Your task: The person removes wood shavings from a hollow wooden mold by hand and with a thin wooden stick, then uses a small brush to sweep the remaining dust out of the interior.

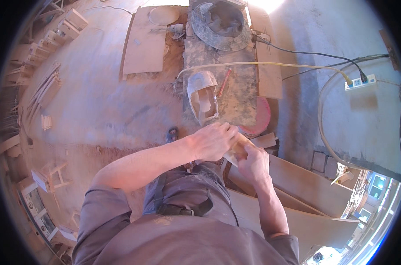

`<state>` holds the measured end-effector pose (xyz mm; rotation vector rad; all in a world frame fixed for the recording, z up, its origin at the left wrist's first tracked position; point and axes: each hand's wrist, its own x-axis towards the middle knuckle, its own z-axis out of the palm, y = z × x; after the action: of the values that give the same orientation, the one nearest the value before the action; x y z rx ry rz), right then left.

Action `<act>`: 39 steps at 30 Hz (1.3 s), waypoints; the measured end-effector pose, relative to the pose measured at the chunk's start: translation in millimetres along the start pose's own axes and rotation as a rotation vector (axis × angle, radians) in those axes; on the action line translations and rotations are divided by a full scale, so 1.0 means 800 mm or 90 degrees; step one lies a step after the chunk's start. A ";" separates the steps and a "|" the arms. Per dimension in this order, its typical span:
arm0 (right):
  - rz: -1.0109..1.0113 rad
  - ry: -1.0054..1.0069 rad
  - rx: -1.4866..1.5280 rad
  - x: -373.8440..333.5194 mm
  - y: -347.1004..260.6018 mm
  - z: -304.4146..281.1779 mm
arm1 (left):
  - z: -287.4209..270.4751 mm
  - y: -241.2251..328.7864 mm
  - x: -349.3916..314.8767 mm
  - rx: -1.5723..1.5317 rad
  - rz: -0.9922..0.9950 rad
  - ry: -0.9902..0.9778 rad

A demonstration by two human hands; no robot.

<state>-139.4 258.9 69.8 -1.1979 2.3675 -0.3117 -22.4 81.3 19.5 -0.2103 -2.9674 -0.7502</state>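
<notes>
In front of my waist, both hands meet on a pale tan piece [231, 157], likely wood, whose full shape is hidden by my fingers. My right hand [255, 165] is closed round it, with the thumb pressed along its side. Over its far left side, my left hand [213, 142] is curled with the knuckles up; what its fingertips grip is hidden. Just beyond my left hand, a whitish hollow container [196, 84] with a cut-open side lies on the dusty workbench [240, 101]. A red pencil-like stick [224, 82] rests right of it.
A wide-brimmed camouflage hat [220, 26] sits at the bench's far end. A yellow cable [253, 63] crosses the bench to a power strip [360, 82] on the right. A pink round thing [261, 115] and long boards [306, 181] are at right. Small wooden stools [50, 176] stand left.
</notes>
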 end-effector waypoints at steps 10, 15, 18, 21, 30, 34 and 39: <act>0.016 0.054 0.043 0.024 -0.023 0.005 | -0.040 -0.036 -0.023 -0.258 -0.326 0.174; 0.040 0.030 -0.013 0.047 -0.035 0.004 | -0.033 -0.042 -0.057 -0.309 -0.308 0.317; 0.059 0.007 -0.038 0.061 -0.046 0.002 | -0.031 -0.065 -0.066 -0.301 -0.296 0.419; 0.053 -0.007 -0.083 0.074 -0.053 0.001 | -0.031 -0.081 -0.075 -0.424 -0.289 0.405; 0.117 -0.129 -0.184 0.120 -0.098 -0.005 | -0.013 -0.110 -0.102 -0.923 -0.263 0.397; 0.154 -0.157 -0.241 0.134 -0.115 -0.005 | -0.024 -0.117 -0.103 -1.004 -0.241 0.382; 0.181 -0.194 -0.261 0.152 -0.121 0.001 | -0.021 -0.125 -0.103 -1.076 -0.217 0.400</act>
<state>-133.5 103.1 70.9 -0.9682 2.3441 0.4393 44.7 -23.5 -21.1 0.3931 -1.1429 -2.4595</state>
